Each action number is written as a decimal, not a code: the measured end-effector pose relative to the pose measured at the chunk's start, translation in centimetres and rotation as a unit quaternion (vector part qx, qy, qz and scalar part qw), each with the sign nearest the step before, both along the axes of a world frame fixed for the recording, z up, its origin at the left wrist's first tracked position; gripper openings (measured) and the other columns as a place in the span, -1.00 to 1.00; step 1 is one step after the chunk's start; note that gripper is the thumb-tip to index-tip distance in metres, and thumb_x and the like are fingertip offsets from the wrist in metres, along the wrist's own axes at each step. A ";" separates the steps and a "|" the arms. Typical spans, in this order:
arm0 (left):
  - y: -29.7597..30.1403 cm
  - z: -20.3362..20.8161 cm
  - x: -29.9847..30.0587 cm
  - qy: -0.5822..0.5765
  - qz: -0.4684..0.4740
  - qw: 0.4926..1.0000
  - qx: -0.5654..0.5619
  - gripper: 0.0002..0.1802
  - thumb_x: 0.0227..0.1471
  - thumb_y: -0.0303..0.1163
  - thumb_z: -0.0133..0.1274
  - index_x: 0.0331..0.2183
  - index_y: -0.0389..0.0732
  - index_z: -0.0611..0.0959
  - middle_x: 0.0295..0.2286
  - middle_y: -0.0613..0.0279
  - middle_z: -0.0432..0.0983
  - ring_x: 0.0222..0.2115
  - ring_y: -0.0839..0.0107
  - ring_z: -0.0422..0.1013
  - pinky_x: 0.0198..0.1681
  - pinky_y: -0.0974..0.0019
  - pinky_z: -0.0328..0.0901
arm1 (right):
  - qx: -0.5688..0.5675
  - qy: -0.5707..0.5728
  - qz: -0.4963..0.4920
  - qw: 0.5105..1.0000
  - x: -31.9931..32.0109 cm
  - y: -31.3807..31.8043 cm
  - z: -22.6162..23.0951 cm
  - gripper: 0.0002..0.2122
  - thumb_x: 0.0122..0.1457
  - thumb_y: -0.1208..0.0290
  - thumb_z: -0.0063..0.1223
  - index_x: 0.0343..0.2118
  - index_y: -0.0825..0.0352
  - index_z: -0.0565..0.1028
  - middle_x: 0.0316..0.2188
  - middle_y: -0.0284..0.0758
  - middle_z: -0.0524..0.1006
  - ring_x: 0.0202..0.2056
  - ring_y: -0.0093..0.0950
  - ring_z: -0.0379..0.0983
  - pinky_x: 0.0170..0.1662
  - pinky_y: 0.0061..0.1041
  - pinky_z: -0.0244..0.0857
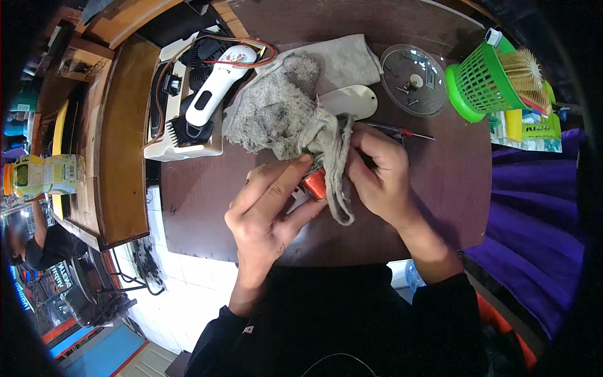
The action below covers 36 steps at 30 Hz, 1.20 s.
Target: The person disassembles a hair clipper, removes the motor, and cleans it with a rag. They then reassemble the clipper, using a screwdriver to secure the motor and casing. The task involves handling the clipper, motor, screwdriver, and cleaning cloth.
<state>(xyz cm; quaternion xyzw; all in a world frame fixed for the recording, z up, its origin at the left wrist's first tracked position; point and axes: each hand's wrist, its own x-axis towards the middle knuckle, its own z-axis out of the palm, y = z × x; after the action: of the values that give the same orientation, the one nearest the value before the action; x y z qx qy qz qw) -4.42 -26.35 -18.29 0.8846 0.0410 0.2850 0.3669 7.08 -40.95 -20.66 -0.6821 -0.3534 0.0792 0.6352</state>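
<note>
We see the left hand [259, 210] nearly closed, thumb and fingers gripping one red part [316, 184]. The right hand [382, 176] is curled, its thumb and fingers pinching the edge of one gray cloth [270, 116].

The red part is shiny and rounded; the cloth partly covers it. We locate it above the counter [201, 220], between the hands. The cloth is rumpled and stained dark.

On the counter we count one white clipper [217, 85], one white cover [355, 102], one clear dish [397, 93] and one green basket [480, 81]. The dish holds several screws, too small for us to count.
</note>
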 end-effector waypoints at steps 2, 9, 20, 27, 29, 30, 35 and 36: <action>-0.1 0.1 -0.1 0.027 0.018 0.998 -0.053 -0.44 -0.40 -0.44 0.43 -0.21 -0.32 0.67 -0.31 0.15 0.59 -0.35 0.38 0.52 -0.29 0.35 0.40 | 0.032 0.109 -0.027 0.993 -0.7 0.2 -0.5 -0.86 0.22 0.56 -0.06 -0.21 0.46 0.49 -0.35 -0.29 0.54 -0.27 -0.63 0.41 -0.21 -0.54 0.33; 0.6 0.5 -0.2 0.008 0.017 0.979 -0.202 -0.40 -0.41 -0.47 0.46 -0.19 -0.37 0.65 -0.29 0.09 0.59 -0.28 0.42 0.51 -0.19 0.40 0.37 | 0.286 0.357 0.060 0.887 -0.7 0.4 -1.3 -0.72 0.35 0.42 -0.19 0.05 0.43 0.35 -0.13 -0.35 0.49 -0.14 -0.63 0.43 -0.04 -0.58 0.33; -0.4 -1.1 -0.5 -0.049 -0.096 0.721 -0.685 -0.35 -0.08 -0.33 0.30 0.01 -0.41 0.46 -0.16 0.03 0.52 -0.18 0.34 0.48 -0.04 0.29 0.36 | 0.314 0.360 0.096 0.873 -0.8 0.4 -1.8 -0.72 0.34 0.47 -0.20 0.06 0.43 0.32 -0.10 -0.31 0.48 -0.10 -0.59 0.43 -0.02 -0.54 0.34; -0.2 -1.9 -1.1 -0.029 -0.168 0.592 -0.788 -0.28 0.00 -0.03 0.18 0.05 -0.33 0.41 -0.03 0.00 0.41 -0.14 0.32 0.41 -0.06 0.24 0.32 | 0.233 0.360 0.042 0.902 -0.7 0.2 -1.6 -0.63 0.25 0.41 -0.15 0.09 0.42 0.30 -0.03 -0.21 0.46 -0.04 -0.45 0.44 0.04 -0.42 0.34; -0.3 -1.7 -1.3 -0.019 -0.169 0.557 -0.813 -0.21 -0.04 0.09 0.15 0.07 -0.25 0.39 -0.04 0.06 0.41 -0.16 0.36 0.39 -0.11 0.26 0.27 | 0.211 0.353 0.035 0.911 -0.8 0.2 -1.6 -0.63 0.24 0.41 -0.15 0.09 0.42 0.29 -0.02 -0.22 0.45 -0.04 -0.45 0.44 0.04 -0.43 0.33; -0.5 -1.3 -1.3 -0.012 -0.157 0.536 -0.829 -0.16 -0.08 0.17 0.15 0.09 -0.19 0.38 -0.07 0.10 0.42 -0.18 0.39 0.39 -0.15 0.29 0.24 | 0.213 0.352 0.036 0.911 -0.8 0.2 -1.6 -0.62 0.24 0.41 -0.15 0.09 0.42 0.29 -0.02 -0.22 0.45 -0.04 -0.45 0.44 0.04 -0.43 0.33; -0.9 -0.7 -1.2 0.014 -0.166 0.407 -0.898 -0.09 -0.16 0.26 0.17 0.09 -0.14 0.36 -0.13 0.18 0.44 -0.25 0.43 0.37 -0.20 0.33 0.19 | 0.200 0.322 0.037 0.925 -0.8 -0.2 -1.5 -0.66 0.24 0.47 -0.16 0.06 0.42 0.31 -0.08 -0.28 0.46 -0.09 -0.53 0.41 -0.01 -0.51 0.31; -0.9 -0.8 -1.1 0.014 -0.175 0.386 -0.906 -0.08 -0.16 0.26 0.17 0.09 -0.15 0.36 -0.13 0.17 0.44 -0.25 0.43 0.37 -0.20 0.33 0.19 | 0.208 0.314 0.033 0.926 -1.0 0.0 -1.3 -0.70 0.25 0.51 -0.18 0.04 0.42 0.33 -0.13 -0.34 0.47 -0.14 -0.61 0.38 -0.06 -0.58 0.29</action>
<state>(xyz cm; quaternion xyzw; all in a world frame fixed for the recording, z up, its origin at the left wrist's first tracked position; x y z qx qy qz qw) -5.52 -27.23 -19.11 0.0204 0.1242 -0.0037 0.9920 6.12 -40.91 -21.94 -0.4632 -0.1663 0.2351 0.8382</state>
